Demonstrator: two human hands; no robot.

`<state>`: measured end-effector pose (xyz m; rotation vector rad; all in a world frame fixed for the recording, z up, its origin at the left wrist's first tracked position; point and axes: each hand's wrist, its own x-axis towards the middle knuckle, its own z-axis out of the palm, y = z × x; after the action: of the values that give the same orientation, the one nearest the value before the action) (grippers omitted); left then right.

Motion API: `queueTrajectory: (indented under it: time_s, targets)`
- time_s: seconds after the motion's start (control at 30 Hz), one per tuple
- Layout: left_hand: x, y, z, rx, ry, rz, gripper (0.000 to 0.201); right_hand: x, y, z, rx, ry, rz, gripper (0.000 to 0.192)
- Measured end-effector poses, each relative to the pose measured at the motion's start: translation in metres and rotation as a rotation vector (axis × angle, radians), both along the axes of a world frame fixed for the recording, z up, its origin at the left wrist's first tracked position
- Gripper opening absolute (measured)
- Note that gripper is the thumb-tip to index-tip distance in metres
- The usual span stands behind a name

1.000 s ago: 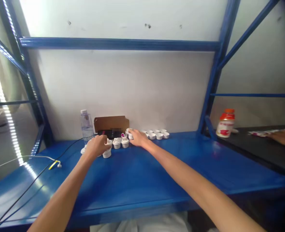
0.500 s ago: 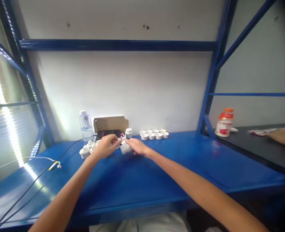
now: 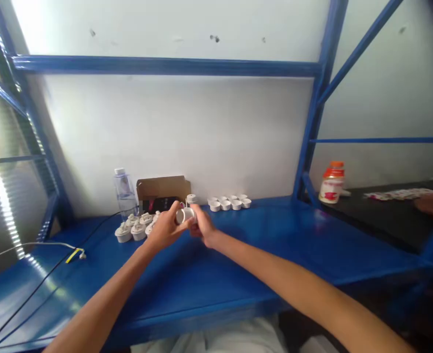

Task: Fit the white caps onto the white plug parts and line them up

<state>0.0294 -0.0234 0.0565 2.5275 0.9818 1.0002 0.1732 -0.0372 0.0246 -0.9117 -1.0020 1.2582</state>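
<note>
A small white round cup (image 3: 185,215) is held between my two hands over the table, its round open end turned toward my left hand. The fingers of my left hand (image 3: 166,227) are closed on its left side. From the right, my right hand (image 3: 204,226) grips the same cup, its fingers partly hidden behind it. Left of my hands stand several white cups with knobbed tops (image 3: 138,230), some covered by my left hand. Several open white cups (image 3: 226,205) sit in rows to the right, near the wall. Behind my hands is a white lidded piece (image 3: 191,198).
An open cardboard box (image 3: 163,186) with a dark device (image 3: 161,204) and a clear water bottle (image 3: 125,192) stand at the back. Cables (image 3: 60,264) cross the blue table (image 3: 260,250) at left. At right are an orange-capped bottle (image 3: 332,182) and another person's blurred hand (image 3: 432,205).
My hands have come together, and my left hand now grips the white cup that was by my right hand. The cup has turned. The whole view has shifted slightly.
</note>
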Motion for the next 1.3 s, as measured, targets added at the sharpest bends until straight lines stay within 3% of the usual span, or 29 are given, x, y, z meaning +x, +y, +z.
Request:
queueTrajectory:
  time_s: [0.1, 0.2, 0.33, 0.43, 0.53, 0.73, 0.8, 1.0, 1.1, 1.2, 1.3]
  targets:
    - [0.003, 0.0, 0.001, -0.07, -0.111, 0.016, 0.034, -0.005, -0.002, -0.005, 0.132, -0.134, -0.155, 0.038]
    - [0.008, 0.001, -0.001, -0.325, -0.282, -0.004, 0.04, 0.004, -0.003, -0.006, 0.417, -0.482, -0.383, 0.032]
    - [0.007, 0.011, -0.002, -0.789, -0.601, -0.074, 0.044, 0.026, -0.001, 0.001, 0.891, -1.12, -0.377, 0.024]
    - [0.0, 0.02, 0.003, -0.933, -0.748, -0.04, 0.038, 0.037, 0.005, 0.003, 1.048, -1.331, -0.43, 0.035]
    - [-0.006, 0.024, 0.01, -0.93, -0.849, 0.029, 0.031, 0.048, 0.014, 0.0, 0.956, -1.34, -0.51, 0.037]
    - [-0.008, 0.021, 0.012, -0.92, -0.757, -0.177, 0.033, 0.089, 0.035, -0.017, 0.423, -1.331, -0.59, 0.018]
    - [-0.007, 0.021, 0.009, -0.892, -0.695, -0.192, 0.032, 0.103, 0.042, -0.024, 0.328, -1.352, -0.591, 0.014]
    - [-0.009, 0.021, 0.004, -0.836, -0.564, -0.173, 0.029, 0.113, 0.049, -0.032, 0.426, -1.352, -0.405, 0.015]
    - [-0.009, 0.019, 0.006, -0.822, -0.523, -0.169, 0.03, 0.107, 0.046, -0.028, 0.46, -1.389, -0.419, 0.021]
    - [-0.009, 0.016, 0.008, -0.802, -0.482, -0.157, 0.029, 0.101, 0.043, -0.019, 0.342, -1.406, -0.483, 0.024]
    - [-0.008, 0.015, 0.008, -0.795, -0.445, -0.16, 0.027, 0.097, 0.042, -0.015, 0.208, -1.398, -0.393, 0.022]
